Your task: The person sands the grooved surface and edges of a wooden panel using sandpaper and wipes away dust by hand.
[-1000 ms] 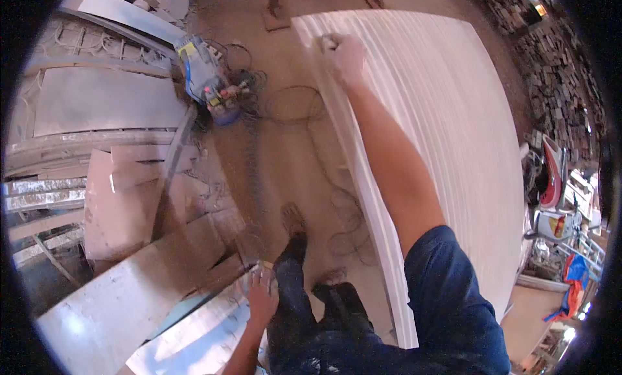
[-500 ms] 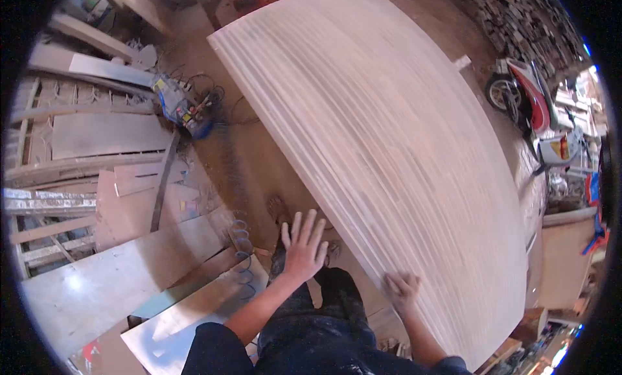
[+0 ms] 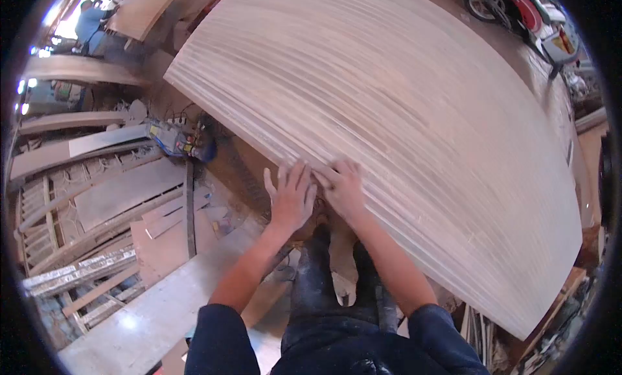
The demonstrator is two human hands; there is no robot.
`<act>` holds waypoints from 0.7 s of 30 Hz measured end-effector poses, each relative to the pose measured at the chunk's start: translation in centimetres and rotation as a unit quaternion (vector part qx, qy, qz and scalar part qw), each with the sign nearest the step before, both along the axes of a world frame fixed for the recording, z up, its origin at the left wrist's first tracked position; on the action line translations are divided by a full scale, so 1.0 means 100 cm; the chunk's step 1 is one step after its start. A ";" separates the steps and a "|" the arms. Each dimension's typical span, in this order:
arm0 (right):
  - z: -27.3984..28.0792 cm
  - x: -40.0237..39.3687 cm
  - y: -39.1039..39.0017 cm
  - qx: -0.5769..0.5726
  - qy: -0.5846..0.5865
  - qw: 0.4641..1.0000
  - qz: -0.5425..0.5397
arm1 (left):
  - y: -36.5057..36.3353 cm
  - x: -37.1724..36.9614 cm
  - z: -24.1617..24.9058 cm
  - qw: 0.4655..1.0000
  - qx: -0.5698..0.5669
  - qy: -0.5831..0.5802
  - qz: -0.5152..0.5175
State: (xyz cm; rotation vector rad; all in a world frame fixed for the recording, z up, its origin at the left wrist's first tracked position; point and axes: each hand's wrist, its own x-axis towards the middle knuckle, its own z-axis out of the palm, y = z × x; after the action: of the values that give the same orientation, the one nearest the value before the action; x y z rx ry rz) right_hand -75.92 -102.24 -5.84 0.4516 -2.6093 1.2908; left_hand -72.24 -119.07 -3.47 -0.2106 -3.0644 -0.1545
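Observation:
A large, pale wooden panel point(image 3: 402, 122) with streaked grain spans the middle and right of the head view. At its near edge, my left hand point(image 3: 293, 197) has its fingers spread, the fingertips reaching the edge. Just to the right, my right hand point(image 3: 343, 188) rests on the same edge, its fingers apart and slightly blurred. The two hands are side by side, close together or touching at the fingers. Neither holds anything that I can see.
A blue machine point(image 3: 172, 140) with cables stands on the floor at left. Boards point(image 3: 129, 193) and a pale sheet point(image 3: 152, 310) lie at lower left. A motorcycle point(image 3: 518, 9) is at upper right. Another person point(image 3: 89, 25) is at far upper left.
The view has turned. My right hand has moved along the panel's edge to beside my left hand, and its curled fingers have opened. My left hand has come up to the edge.

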 end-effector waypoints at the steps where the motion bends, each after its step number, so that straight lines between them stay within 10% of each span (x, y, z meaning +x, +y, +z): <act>1: 0.001 0.000 0.001 -0.002 -0.001 1.000 -0.010 | -0.002 0.001 -0.001 1.000 0.000 -0.001 -0.009; 11: 0.029 0.135 0.173 0.138 -0.113 0.981 -0.082 | -0.239 -0.163 -0.030 0.993 -0.069 0.091 0.011; 21: 0.004 -0.161 -0.231 0.088 -0.071 0.993 0.020 | -0.384 -0.145 -0.015 0.989 0.028 0.024 0.141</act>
State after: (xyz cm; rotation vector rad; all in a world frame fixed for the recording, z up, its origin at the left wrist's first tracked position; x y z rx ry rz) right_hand -91.98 -125.37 -5.42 0.4572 -2.8624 1.1476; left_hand -86.71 -157.42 -4.95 0.2199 -2.9948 -0.2155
